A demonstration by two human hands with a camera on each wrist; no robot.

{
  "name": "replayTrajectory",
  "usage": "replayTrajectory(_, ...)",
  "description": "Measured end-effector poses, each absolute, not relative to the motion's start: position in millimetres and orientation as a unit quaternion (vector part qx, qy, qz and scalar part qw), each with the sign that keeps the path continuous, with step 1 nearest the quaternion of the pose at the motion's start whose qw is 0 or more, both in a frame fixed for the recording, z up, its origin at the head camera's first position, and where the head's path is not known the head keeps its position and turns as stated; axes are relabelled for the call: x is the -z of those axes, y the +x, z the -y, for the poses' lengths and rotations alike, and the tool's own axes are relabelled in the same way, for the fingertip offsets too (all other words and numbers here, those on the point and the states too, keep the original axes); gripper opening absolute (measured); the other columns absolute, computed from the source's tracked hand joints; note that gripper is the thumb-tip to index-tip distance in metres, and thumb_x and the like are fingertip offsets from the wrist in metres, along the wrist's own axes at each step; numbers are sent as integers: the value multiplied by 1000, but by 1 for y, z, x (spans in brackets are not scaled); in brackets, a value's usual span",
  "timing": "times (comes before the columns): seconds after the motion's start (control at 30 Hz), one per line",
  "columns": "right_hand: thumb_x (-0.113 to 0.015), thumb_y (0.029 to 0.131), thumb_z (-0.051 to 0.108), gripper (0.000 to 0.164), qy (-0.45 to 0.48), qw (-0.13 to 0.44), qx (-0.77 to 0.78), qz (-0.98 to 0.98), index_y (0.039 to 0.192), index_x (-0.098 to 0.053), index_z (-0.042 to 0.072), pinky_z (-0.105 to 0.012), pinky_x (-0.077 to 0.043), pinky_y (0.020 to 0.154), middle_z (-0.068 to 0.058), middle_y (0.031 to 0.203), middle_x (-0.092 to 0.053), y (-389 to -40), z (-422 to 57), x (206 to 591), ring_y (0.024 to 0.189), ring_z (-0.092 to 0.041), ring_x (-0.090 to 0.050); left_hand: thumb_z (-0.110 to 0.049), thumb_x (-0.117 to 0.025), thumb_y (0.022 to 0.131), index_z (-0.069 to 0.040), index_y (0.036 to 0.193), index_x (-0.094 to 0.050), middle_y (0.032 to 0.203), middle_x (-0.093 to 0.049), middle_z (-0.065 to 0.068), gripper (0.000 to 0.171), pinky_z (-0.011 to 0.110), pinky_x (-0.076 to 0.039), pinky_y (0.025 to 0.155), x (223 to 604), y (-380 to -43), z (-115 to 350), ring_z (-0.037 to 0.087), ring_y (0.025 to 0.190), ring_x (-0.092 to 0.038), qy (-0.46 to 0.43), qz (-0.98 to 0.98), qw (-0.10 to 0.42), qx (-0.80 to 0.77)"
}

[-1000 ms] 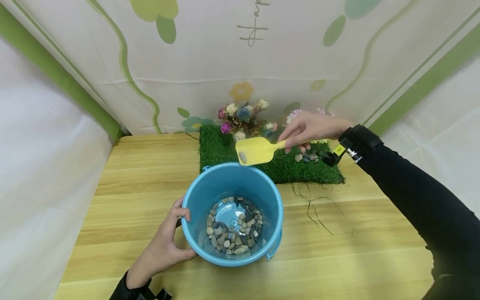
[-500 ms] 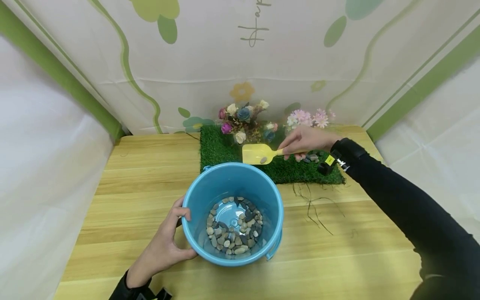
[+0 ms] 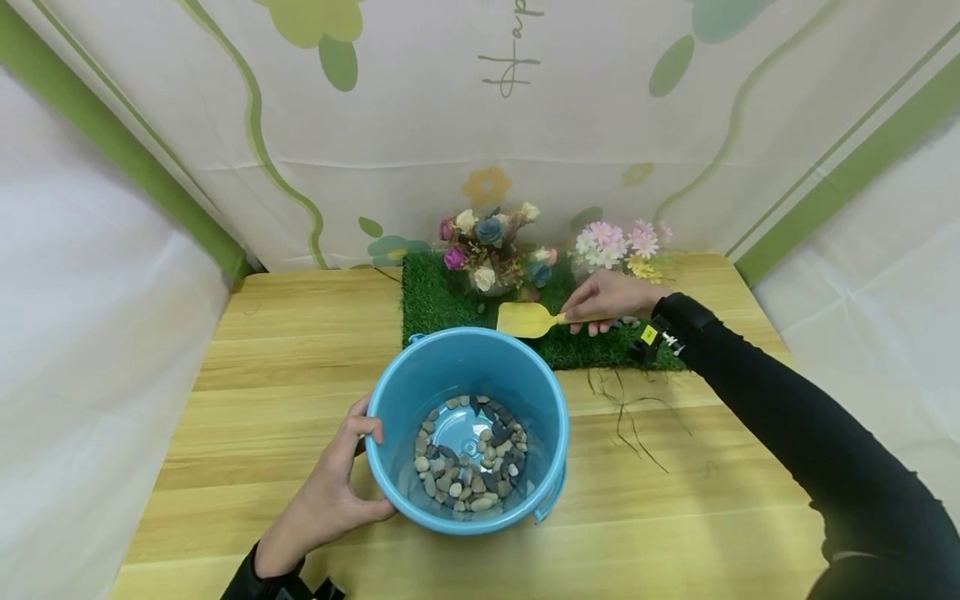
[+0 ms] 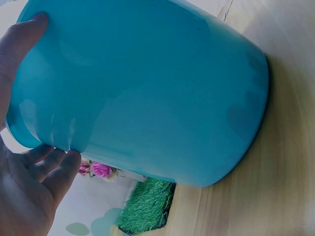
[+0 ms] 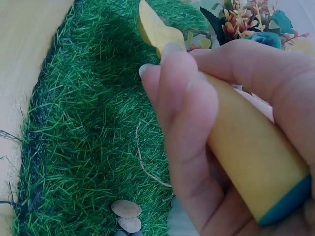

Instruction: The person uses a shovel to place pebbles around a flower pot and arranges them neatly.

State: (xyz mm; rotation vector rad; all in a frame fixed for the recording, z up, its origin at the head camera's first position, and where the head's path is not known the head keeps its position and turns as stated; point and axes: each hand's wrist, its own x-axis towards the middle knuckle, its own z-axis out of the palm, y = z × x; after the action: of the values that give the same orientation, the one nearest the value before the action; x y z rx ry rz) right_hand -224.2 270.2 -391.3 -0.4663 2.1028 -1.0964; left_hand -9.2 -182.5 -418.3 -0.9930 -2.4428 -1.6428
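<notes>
My left hand [image 3: 330, 483] grips the rim of a blue bucket [image 3: 468, 354], fingers over the edge and thumb on the near side. The left wrist view shows the bucket's outer wall [image 4: 147, 93], with its base on the wooden table. Grey, tan and dark pebbles [image 3: 472, 483] lie on the bucket's floor, part of which is bare. My right hand [image 3: 609, 298] holds a small yellow shovel [image 3: 523, 320] by its handle [image 5: 251, 147], which ends in blue-green. The blade is over the artificial grass mat [image 3: 435, 300], just behind the bucket, and no pebble shows on it.
Two bunches of artificial flowers stand at the back: mixed roses [image 3: 487, 233] and pink and white blooms [image 3: 611, 242]. Pebbles [image 5: 126, 209] lie on the grass near my right hand. Loose dark strands [image 3: 626, 408] lie on the wooden table [image 3: 712, 467]. A printed curtain [image 3: 405, 100] hangs behind.
My right hand has lowered the shovel toward the grass and moved it slightly right. The pebble seen on its blade earlier no longer shows there. My left hand and the bucket stay put.
</notes>
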Motion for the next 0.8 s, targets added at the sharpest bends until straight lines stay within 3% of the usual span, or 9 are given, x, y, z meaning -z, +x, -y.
replayTrajectory(0.3, -61, 104, 24, 37, -196, 346, 406, -823, 133, -62, 0, -46, -53, 74, -17, 106, -69, -222, -281, 388, 86, -45, -61, 3, -91, 63, -6, 113, -40, 160, -28, 13, 72, 45, -52, 93, 420, -9, 182, 41, 135, -39, -320, 787, 17, 528)
replayTrajectory(0.8, -59, 105, 15, 32, -296, 340, 441, -776, 132, -63, 0, -32, -49, 57, -17, 100, -70, -200, -272, 339, 66, -32, -59, 3, -91, 63, -6, 113, -39, 161, -25, 12, 72, 47, -52, 93, 421, -10, 183, 41, 137, -37, -318, 787, 13, 528)
